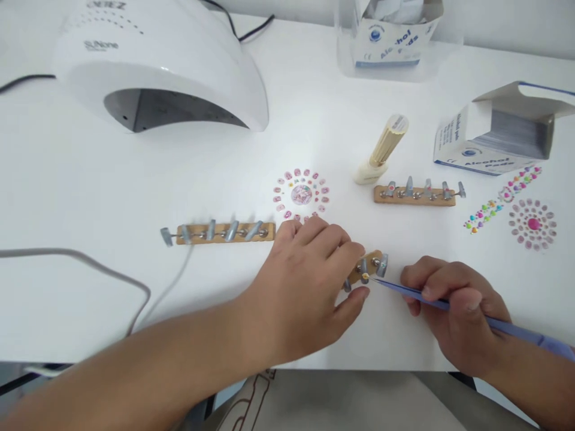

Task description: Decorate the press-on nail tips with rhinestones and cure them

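Observation:
My left hand (300, 287) is closed around a short wooden nail-tip stand (371, 258), covering much of it. Silvery grey false nails (382, 265) stick up from its uncovered end. Purple-blue tweezers (512, 328) are gripped between the thumb and fingers of my right hand (462, 317). Their points meet one of the false nails, where a tiny pale yellow decoration (366, 276) shows; whether it is still pinched is too small to tell.
Further wooden stands with grey false nails lie left (224, 233) and right (415, 196). Round sticker sheets (300, 194), a strip of colourful gems (503, 197), a polish bottle (378, 152), alcohol pad boxes (485, 140) and a white nail lamp (179, 60) surround my hands. A cable (81, 254) crosses the left side.

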{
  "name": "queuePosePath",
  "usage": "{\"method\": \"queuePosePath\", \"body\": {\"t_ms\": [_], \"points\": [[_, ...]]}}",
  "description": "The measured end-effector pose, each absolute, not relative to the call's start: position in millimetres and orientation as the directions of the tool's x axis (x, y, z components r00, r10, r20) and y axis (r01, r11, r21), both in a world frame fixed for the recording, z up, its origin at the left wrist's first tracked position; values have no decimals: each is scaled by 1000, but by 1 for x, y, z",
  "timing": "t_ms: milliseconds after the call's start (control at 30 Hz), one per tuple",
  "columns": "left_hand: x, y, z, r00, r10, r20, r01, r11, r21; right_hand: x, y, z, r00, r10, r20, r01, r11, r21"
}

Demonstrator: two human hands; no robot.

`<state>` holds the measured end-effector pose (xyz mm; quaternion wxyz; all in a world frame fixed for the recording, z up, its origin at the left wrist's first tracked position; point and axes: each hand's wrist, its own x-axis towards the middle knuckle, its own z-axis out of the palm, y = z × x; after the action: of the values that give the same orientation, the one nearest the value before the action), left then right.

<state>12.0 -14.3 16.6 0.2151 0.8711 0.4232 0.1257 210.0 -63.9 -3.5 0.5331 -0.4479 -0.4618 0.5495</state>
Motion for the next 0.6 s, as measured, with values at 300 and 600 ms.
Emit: {"method": "queuePosePath", "body": {"t_ms": [300, 600], "points": [[14, -16, 15, 589, 805, 69, 708, -556, 436, 214, -64, -4, -21, 996, -83, -211, -85, -974], [14, -16, 16, 586, 807, 76, 708, -556, 435, 210, -62, -5, -3, 1000, -2, -175, -2, -985]]}}
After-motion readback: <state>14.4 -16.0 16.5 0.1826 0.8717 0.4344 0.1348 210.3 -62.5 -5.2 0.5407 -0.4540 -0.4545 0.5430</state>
